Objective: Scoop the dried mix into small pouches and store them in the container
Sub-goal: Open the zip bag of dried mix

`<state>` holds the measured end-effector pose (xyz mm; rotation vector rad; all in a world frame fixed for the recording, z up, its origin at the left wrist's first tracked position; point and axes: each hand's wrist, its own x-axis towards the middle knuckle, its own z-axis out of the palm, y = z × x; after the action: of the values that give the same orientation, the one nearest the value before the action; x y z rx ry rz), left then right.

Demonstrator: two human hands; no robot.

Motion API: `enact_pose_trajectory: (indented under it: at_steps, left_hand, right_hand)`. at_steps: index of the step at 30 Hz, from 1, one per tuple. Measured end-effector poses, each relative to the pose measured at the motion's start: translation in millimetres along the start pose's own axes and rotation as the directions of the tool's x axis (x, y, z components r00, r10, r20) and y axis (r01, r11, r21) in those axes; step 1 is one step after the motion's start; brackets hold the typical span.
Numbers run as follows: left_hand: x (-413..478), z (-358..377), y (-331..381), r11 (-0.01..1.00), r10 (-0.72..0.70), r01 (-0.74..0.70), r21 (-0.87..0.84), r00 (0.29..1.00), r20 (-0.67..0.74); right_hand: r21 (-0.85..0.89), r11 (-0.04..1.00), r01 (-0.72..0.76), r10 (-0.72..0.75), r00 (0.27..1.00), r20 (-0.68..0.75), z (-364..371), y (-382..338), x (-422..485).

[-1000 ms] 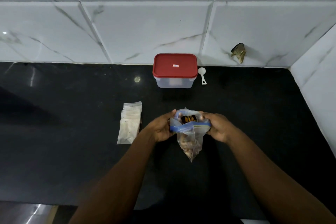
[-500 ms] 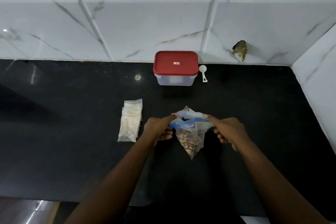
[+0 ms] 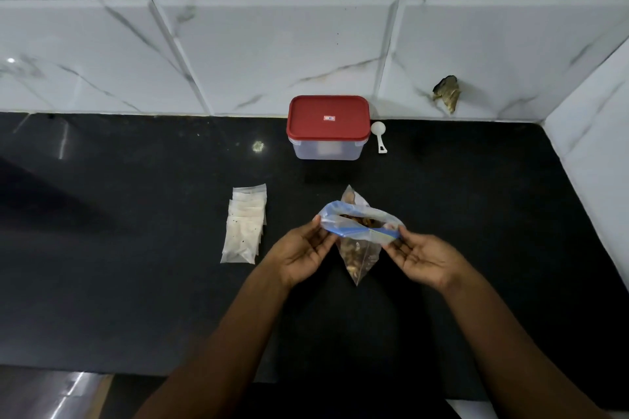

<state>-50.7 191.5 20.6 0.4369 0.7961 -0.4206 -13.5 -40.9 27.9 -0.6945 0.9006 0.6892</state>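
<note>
1. A clear, rectangular plastic container (image 3: 328,127) with a red lid stands closed at the back of the black stone countertop (image 3: 136,282). It sits against the white, grey-veined tile wall (image 3: 272,44).
2. A small white plastic scoop (image 3: 378,136) lies just right of the container, with its bowl toward the wall and its handle toward the person.
3. A clear plastic zip bag (image 3: 369,218) with a blue seal strip holds the brown dried mix (image 3: 355,248). It is in front of the container, slightly to its right. Its mouth gapes open and its bottom corner points toward the person. Whether that corner touches the countertop cannot be told.
4. The left hand (image 3: 301,253) pinches the left end of the bag's rim between thumb and fingertips, with the fingers loosely curled and the palm turned up.
5. The right hand (image 3: 420,257) pinches the right end of the rim the same way, with the fingers curled inward.
6. A stack of small, translucent white pouches (image 3: 245,224) lies flat in front of the container and to its left, apart from the left hand.
7. A brown chipped patch (image 3: 446,93) marks the wall well right of the container.
</note>
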Motion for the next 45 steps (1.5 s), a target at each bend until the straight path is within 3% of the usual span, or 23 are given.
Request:
enact_pose_trajectory:
  at_steps: [6, 11, 15, 19, 22, 25, 27, 30, 32, 34, 37, 39, 42, 45]
  left_hand:
    - [6, 7, -28, 0.960, 0.121, -0.125, -0.250, 0.992, -0.034]
    - [21, 2, -40, 0.952, 0.125, -0.149, -0.268, 0.987, -0.106]
    - [24, 3, -46, 0.980, 0.167, -0.181, -0.086, 0.975, -0.148]
    - [21, -7, -40, 0.928, 0.251, -0.195, 0.316, 0.957, -0.147]
    - [21, -16, -30, 0.761, 0.336, -0.148, 0.632, 0.923, -0.188]
    - [22, -16, -19, 0.453, 0.555, -0.187, 0.872, 0.824, -0.112]
    - [21, -10, -12, 0.245, 0.646, -0.285, 0.927, 0.761, 0.063]
    - [24, -2, 0, -0.138, 0.610, -0.296, 0.945, 0.726, 0.317]
    - [29, 3, 8, -0.275, 0.541, -0.281, 0.919, 0.746, 0.390]
    - [34, 7, 15, -0.326, 0.495, -0.266, 0.907, 0.769, 0.404]
    - [37, 17, 25, -0.270, 0.447, -0.270, 0.924, 0.815, 0.368]
    - [38, 26, 29, -0.144, 0.400, -0.255, 0.956, 0.869, 0.292]
    - [35, 35, 31, 0.212, 0.255, -0.194, 0.958, 0.957, 0.138]
    - [35, 34, 29, 0.571, 0.155, -0.129, 0.811, 0.987, 0.048]
  right_hand:
    - [0.242, 0.970, 0.010, -0.004, 1.000, -0.026, 5, 14, 6]
    - [0.202, 0.979, -0.012, 0.028, 0.997, -0.077, 11, 22, 6]
    - [0.025, 1.000, 0.012, -0.010, 0.997, -0.077, 15, 31, 8]
    - [-0.197, 0.975, 0.105, -0.125, 0.987, -0.096, 18, 30, 8]
    - [-0.477, 0.870, 0.126, -0.214, 0.968, -0.135, 12, 25, 7]
    - [-0.778, 0.609, 0.153, -0.407, 0.902, -0.141, 4, 20, 9]
    - [-0.871, 0.420, 0.254, -0.541, 0.841, -0.015, 3, 17, 12]
    - [-0.915, 0.142, 0.378, -0.603, 0.766, 0.222, 9, 14, 13]
    - [-0.922, -0.014, 0.387, -0.616, 0.723, 0.313, 13, 11, 16]
    - [-0.927, -0.106, 0.361, -0.615, 0.708, 0.346, 17, 7, 17]
    - [-0.940, -0.117, 0.322, -0.577, 0.748, 0.328, 24, -4, 18]
    - [-0.944, 0.030, 0.328, -0.532, 0.805, 0.263, 28, -8, 21]
    - [-0.883, 0.366, 0.295, -0.416, 0.900, 0.129, 32, -9, 28]
    - [-0.742, 0.635, 0.216, -0.313, 0.950, 0.008, 35, -12, 30]
